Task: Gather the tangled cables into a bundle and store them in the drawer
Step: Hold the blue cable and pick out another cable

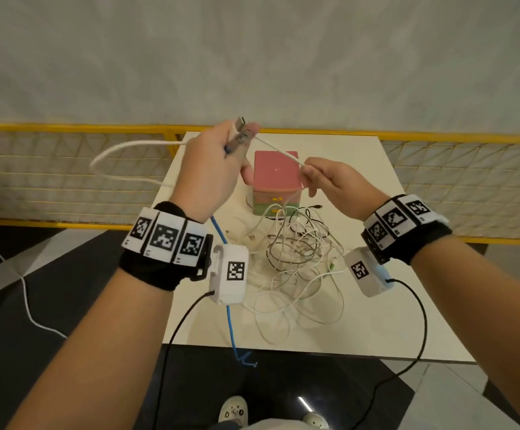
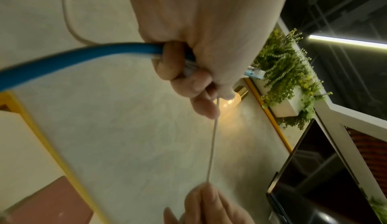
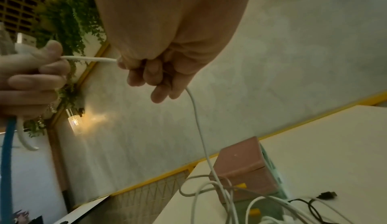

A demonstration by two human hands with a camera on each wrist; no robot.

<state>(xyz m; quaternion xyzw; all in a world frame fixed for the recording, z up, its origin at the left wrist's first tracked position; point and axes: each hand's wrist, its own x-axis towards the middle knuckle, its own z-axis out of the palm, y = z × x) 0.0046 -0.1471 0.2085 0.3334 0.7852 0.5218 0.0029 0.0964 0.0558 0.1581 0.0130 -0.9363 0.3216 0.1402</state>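
My left hand (image 1: 221, 159) is raised above the table and grips several cable ends: a blue cable (image 1: 221, 240), a thick white cable (image 1: 122, 150) looping out to the left, and a thin white cable (image 1: 278, 150). That thin white cable (image 2: 212, 146) runs taut to my right hand (image 1: 323, 178), which pinches it (image 3: 90, 59) between thumb and fingers. Below both hands a tangle of white and black cables (image 1: 296, 252) lies on the white table (image 1: 392, 299). A small drawer box (image 1: 275, 178) with a pink top stands behind the tangle.
A yellow mesh railing (image 1: 438, 169) runs behind the table in front of a grey wall. The blue cable's frayed end (image 1: 246, 360) hangs over the table's near edge. A black cable with a plug (image 3: 326, 195) lies right of the drawer box.
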